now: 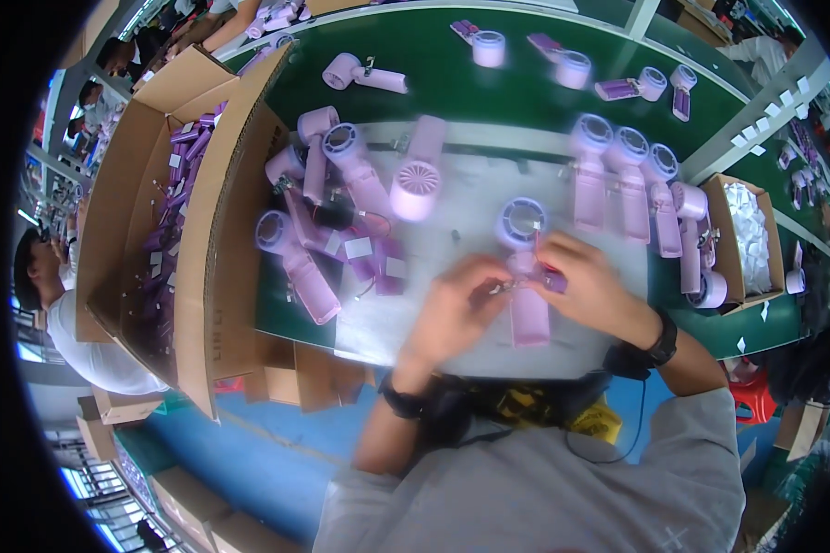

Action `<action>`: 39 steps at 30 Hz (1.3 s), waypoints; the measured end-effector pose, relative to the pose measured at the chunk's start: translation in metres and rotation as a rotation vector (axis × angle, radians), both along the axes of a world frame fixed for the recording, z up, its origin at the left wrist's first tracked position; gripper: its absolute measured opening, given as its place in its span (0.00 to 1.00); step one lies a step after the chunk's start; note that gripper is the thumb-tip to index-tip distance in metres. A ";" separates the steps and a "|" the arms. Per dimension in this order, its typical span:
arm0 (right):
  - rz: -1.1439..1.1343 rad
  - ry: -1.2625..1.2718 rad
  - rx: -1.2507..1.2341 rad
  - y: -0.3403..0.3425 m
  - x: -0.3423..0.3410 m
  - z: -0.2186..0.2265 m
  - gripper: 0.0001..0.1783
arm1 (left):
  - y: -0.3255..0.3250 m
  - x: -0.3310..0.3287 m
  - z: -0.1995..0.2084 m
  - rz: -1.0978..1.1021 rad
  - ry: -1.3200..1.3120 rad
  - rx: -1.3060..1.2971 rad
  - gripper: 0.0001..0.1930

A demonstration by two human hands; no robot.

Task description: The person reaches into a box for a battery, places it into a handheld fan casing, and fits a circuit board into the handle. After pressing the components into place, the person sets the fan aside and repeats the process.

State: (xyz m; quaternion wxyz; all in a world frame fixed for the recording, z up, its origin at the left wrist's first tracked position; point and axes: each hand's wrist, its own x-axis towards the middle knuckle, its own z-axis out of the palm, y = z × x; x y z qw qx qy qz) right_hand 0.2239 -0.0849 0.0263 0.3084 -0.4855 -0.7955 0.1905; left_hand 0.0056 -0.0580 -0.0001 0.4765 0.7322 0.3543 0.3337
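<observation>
A lilac handheld fan lies on the pale mat before me, its round head away from me and its handle toward me. Over the middle of it my left hand is closed in a pinch at some small wiring; what sits between its fingertips is too small to make out. My right hand is closed around a small purple battery pack, with a red wire rising by its fingers. Both hands are slightly blurred and hide the fan's middle.
A tall cardboard box of purple battery packs stands at the left. Several fans and loose packs lie beside it. More fans line the right, near a small box of white pieces. Others lie on the green bench.
</observation>
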 end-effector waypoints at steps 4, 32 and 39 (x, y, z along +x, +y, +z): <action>0.043 0.066 0.074 -0.002 -0.002 0.001 0.15 | -0.003 -0.001 0.005 -0.016 0.007 0.052 0.14; -0.027 0.455 -0.038 -0.010 -0.005 -0.007 0.13 | -0.004 -0.006 0.006 0.018 -0.023 -0.055 0.18; -0.082 0.502 -0.151 -0.008 -0.004 -0.009 0.08 | 0.001 -0.012 0.001 -0.028 -0.111 -0.439 0.17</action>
